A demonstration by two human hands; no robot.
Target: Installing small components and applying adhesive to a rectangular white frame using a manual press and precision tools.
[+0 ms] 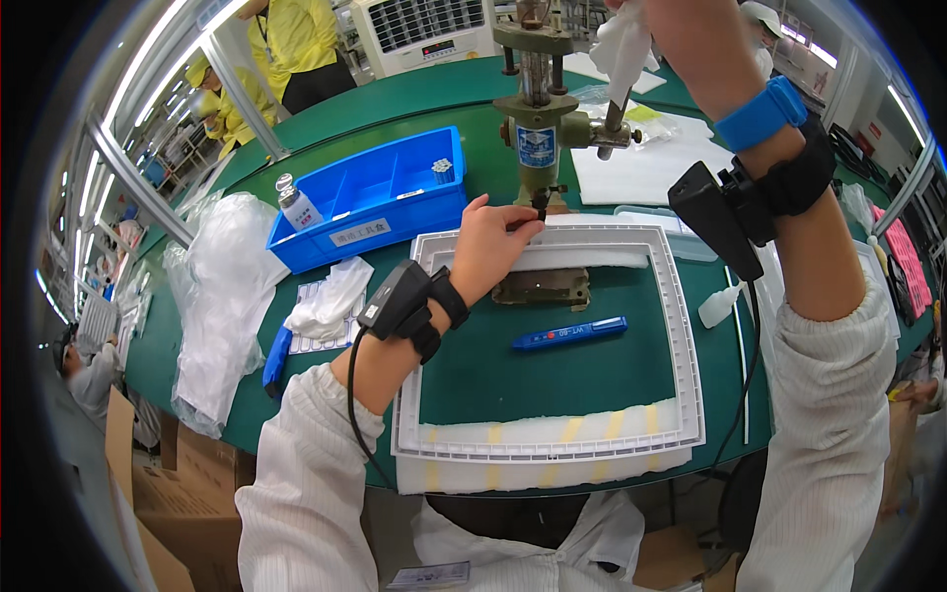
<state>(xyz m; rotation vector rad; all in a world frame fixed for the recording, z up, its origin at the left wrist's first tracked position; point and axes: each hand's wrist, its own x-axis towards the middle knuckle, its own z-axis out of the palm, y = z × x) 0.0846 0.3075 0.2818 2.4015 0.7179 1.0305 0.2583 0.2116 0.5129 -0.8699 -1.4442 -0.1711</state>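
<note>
Blue tray (375, 192), beyond left hand | left hand (488, 247) pinches small dark part under press (538, 128), over white frame (681, 326) | blue pen (570, 333), nearer than fingers | right hand (681, 25) clasps cloth-wrapped lever (623, 59) | advice: keep fingertips beside the ram, pull evenly

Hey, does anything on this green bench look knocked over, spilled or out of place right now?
Nothing is spilled or broken. The only slightly odd things: a small white squeeze bottle lies on its side just right of the white frame, and a blue pen-shaped tool lies loose inside the frame.
</note>
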